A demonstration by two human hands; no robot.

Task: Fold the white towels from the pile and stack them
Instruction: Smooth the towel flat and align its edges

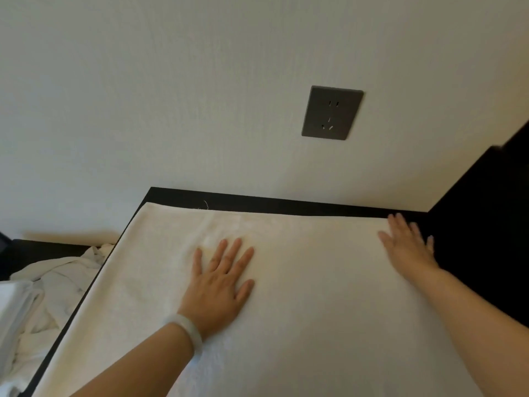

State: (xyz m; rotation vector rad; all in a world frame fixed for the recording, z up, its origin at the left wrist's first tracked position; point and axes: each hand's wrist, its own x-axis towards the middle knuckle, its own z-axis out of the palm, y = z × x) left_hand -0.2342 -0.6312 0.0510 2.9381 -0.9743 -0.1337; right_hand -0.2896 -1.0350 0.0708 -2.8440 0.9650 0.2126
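A white towel [300, 310] lies spread flat over the dark table [257, 200], its far edge running parallel to the wall and just short of the table's back rim; its near edge passes out of view below, so which way its long axis runs cannot be told for sure. The left hand [220, 285], a pale bracelet [186, 330] at the wrist, presses palm down with fingers straight and spread near the towel's middle; the right hand [406, 245] lies flat too, fingers extended, on the towel's far right corner where cloth meets bare table; neither hand grasps anything. The step looks like smoothing before a fold; the right hand sits right at the corner it would need to pinch, while the left is well apart from the far left corner and would have to reach up and leftward. The loose pile [57, 282] waits lower down, off the table's left side; a grey socket [332, 113] sits on the wall above.
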